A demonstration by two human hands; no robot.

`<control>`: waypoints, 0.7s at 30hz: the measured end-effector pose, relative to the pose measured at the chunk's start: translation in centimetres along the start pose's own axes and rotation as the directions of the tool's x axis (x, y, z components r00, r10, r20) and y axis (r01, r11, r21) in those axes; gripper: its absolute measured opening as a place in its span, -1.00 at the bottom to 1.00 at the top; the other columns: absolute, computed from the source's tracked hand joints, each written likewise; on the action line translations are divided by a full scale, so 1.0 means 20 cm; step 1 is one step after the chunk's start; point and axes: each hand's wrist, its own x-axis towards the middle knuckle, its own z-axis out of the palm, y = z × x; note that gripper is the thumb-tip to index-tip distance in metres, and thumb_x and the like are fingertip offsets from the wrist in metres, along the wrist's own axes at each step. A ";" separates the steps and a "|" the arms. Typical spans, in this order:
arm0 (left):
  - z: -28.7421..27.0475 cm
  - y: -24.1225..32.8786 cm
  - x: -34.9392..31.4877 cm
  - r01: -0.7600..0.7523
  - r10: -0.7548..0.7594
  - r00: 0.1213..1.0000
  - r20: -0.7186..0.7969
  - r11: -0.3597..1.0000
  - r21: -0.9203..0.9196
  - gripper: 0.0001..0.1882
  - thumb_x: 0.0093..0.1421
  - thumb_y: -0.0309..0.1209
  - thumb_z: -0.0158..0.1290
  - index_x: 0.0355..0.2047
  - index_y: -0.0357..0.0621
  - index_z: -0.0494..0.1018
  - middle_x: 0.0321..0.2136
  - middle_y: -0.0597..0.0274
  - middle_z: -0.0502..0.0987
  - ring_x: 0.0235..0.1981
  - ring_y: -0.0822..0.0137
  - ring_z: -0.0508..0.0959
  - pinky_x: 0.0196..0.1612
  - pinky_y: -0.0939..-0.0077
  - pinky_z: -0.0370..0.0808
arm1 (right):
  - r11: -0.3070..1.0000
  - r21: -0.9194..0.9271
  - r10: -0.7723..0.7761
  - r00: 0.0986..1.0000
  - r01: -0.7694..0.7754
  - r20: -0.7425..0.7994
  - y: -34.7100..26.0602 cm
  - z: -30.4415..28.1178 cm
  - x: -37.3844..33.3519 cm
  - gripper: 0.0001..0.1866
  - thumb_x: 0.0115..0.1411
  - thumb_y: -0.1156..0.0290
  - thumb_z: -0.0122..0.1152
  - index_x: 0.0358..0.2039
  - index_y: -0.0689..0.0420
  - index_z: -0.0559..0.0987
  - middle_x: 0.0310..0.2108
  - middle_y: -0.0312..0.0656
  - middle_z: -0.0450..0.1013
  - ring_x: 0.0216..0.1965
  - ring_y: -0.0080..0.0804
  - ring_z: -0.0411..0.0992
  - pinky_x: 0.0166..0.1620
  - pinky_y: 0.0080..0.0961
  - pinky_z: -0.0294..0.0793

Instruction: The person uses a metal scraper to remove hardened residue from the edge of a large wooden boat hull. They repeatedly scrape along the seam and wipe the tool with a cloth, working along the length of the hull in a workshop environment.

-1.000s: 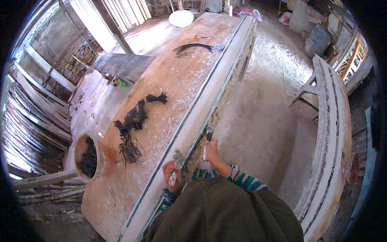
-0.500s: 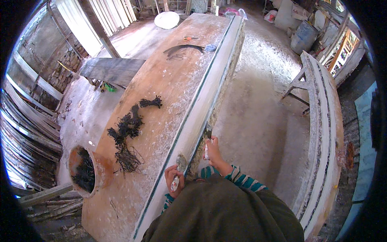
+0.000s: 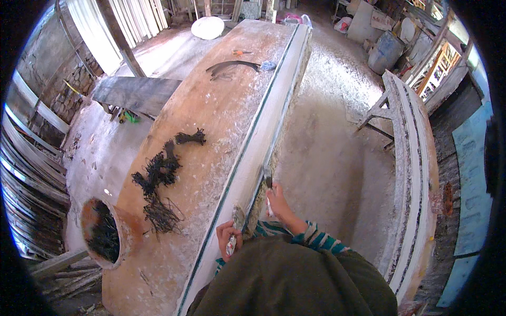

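Observation:
A long brown upturned hull (image 3: pixel 211 121), dusted white, runs from me toward the far end, with a pale edge band (image 3: pixel 263 137) along its right side. My right hand (image 3: pixel 278 203) grips a small putty knife (image 3: pixel 268 180) whose blade rests against that edge band. My left hand (image 3: pixel 229 238) holds a second scraper (image 3: pixel 236 218) loaded with pale filler, close to the hull's edge in front of my chest. Striped cuffs and a dark green top cover my arms.
Black stringy clumps (image 3: pixel 161 174) lie on the hull, and a round hole (image 3: pixel 103 237) holds more. A curved dark strip (image 3: pixel 232 66) lies at the far end. A white wooden rack (image 3: pixel 411 158) stands at right, grey barrel (image 3: pixel 386 51) behind, planks (image 3: pixel 31 158) at left.
My view has shifted slightly along the hull. My right hand with the putty knife has moved a little along the edge band; my left hand stays near my chest.

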 end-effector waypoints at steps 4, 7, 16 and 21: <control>0.03 0.21 0.07 0.063 -0.063 0.998 0.020 0.998 -0.012 -0.86 -0.09 -0.65 0.02 -0.47 -0.20 0.38 -0.20 0.00 0.31 -0.37 0.36 0.39 -0.35 0.55 0.33 | 0.985 0.115 -0.126 0.991 0.129 -0.035 -0.09 -0.13 0.31 -0.64 0.18 0.26 -0.06 -0.04 0.00 0.17 -0.59 -0.24 0.27 -0.72 -0.46 0.22 -0.74 -0.46 0.23; 0.01 0.19 0.07 0.005 -0.005 1.000 0.003 0.996 0.089 -0.87 -0.09 -0.64 0.03 -0.48 -0.20 0.39 -0.21 -0.03 0.33 -0.26 0.28 0.38 -0.29 0.54 0.34 | 0.970 0.243 0.014 1.000 -0.007 -0.026 -0.15 -0.28 0.41 -0.59 0.16 0.26 -0.03 0.00 -0.04 0.15 -0.59 -0.23 0.28 -0.72 -0.45 0.24 -0.75 -0.47 0.23; -0.01 0.13 0.06 -0.030 0.024 0.998 0.066 0.995 0.092 -0.82 -0.13 -0.65 0.05 -0.47 -0.17 0.39 -0.21 -0.02 0.33 -0.20 0.19 0.36 -0.22 0.46 0.34 | 0.975 -0.223 0.020 0.986 0.017 0.164 -0.14 -0.48 0.36 -0.55 0.09 0.26 0.07 0.01 -0.03 0.23 -0.54 -0.25 0.31 -0.71 -0.52 0.23 -0.72 -0.55 0.26; 0.01 0.08 0.05 -0.076 0.074 0.997 0.022 0.981 0.179 -0.83 -0.11 -0.66 0.03 -0.47 -0.18 0.39 -0.19 -0.02 0.31 -0.19 0.20 0.36 -0.24 0.48 0.35 | 0.907 -0.345 -0.277 0.959 0.241 -0.057 -0.21 -0.54 0.40 -0.52 0.10 0.23 0.07 0.02 0.05 0.23 -0.58 -0.24 0.30 -0.68 -0.49 0.25 -0.69 -0.48 0.29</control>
